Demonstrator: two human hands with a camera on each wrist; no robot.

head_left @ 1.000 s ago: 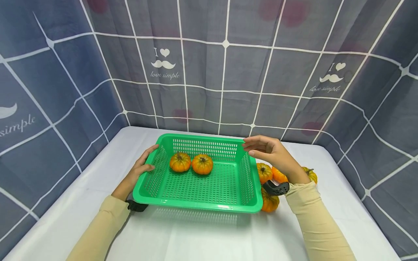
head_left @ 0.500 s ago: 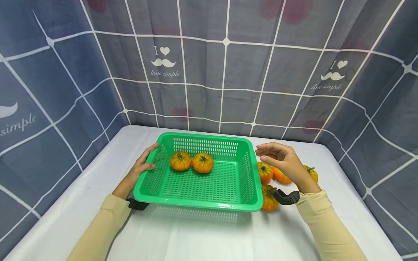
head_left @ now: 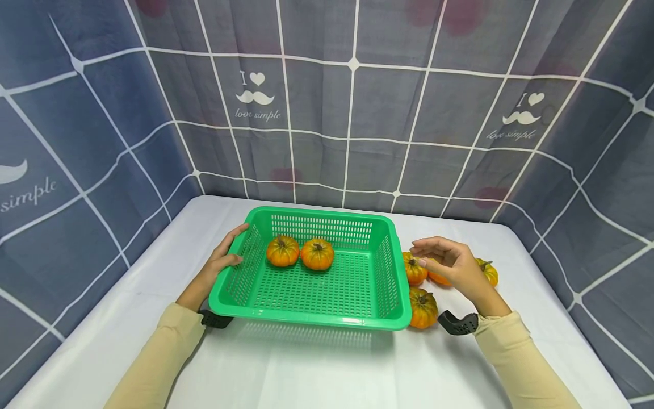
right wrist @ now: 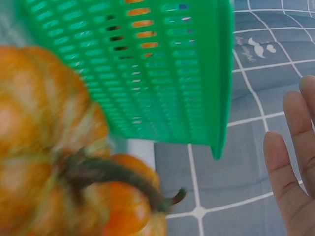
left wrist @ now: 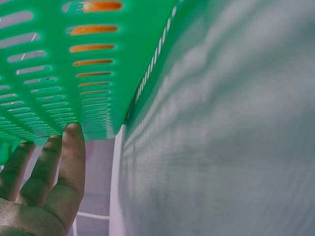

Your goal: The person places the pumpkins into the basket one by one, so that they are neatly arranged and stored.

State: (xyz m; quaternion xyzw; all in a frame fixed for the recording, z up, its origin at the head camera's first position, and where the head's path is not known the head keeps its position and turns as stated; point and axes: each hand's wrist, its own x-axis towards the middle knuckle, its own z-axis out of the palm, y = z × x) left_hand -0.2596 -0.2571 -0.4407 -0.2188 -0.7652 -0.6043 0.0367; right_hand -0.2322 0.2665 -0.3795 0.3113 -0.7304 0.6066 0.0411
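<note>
A green plastic basket [head_left: 306, 320] with slotted walls stands in the middle of the white table. My left hand [head_left: 217, 263] grips its left end, thumb over the rim and fingers against the outer wall [left wrist: 98, 59]. Two small orange-and-green pumpkins [head_left: 283, 251] sit side by side at the back left inside the basket. Right of the basket, my right hand [head_left: 452, 267] hovers over several more pumpkins, its fingers loosely bent and nothing in them. One pumpkin [head_left: 423, 308] lies close by the basket's front right corner; its curved stem [right wrist: 113, 177] shows large in the right wrist view.
Another pumpkin [head_left: 487, 272] lies beyond my right wrist, and an orange one [head_left: 438, 275] is partly hidden behind the hand. A grey checked curtain [head_left: 317, 96] encloses the white table [head_left: 317, 375] at the back and sides.
My right hand has drawn away from the basket's right rim, moving right and down toward the pumpkins outside. The left hand and the basket hold almost the same place.
</note>
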